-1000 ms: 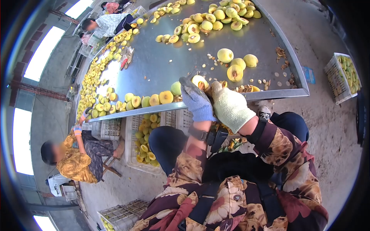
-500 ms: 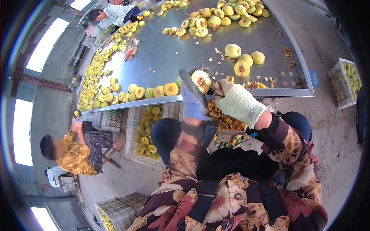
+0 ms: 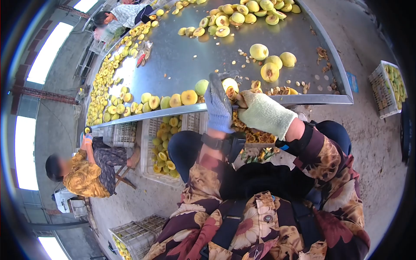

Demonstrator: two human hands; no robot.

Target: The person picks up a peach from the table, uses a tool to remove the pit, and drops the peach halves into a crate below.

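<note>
My left hand (image 3: 218,104), in a blue-grey glove, is closed around a yellow peach half (image 3: 229,84) above the near edge of the metal table. The cut face is turned to the right, with brown flesh at its lower part. My right hand (image 3: 266,113), in a pale knitted glove, is closed with its fingertips against that brown part. A small dark curved tool showed at these fingers a moment ago; now the fingers mostly hide it. Left of my left hand, a greenish peach (image 3: 201,87) and a cut peach half (image 3: 189,97) sit along the table edge.
The metal table (image 3: 173,60) carries more peaches (image 3: 271,71), scattered pits and a red-handled tool (image 3: 141,60). Below stand a crate of peach halves (image 3: 149,169) and a container of brown scraps (image 3: 260,137). Another crate (image 3: 381,97) stands right. Two co-workers are at left (image 3: 89,173) and far left (image 3: 125,17).
The peach half has turned in my left hand, and its brown part now faces my right hand. My right fingers have moved slightly left, against it. The view has shifted a little.
</note>
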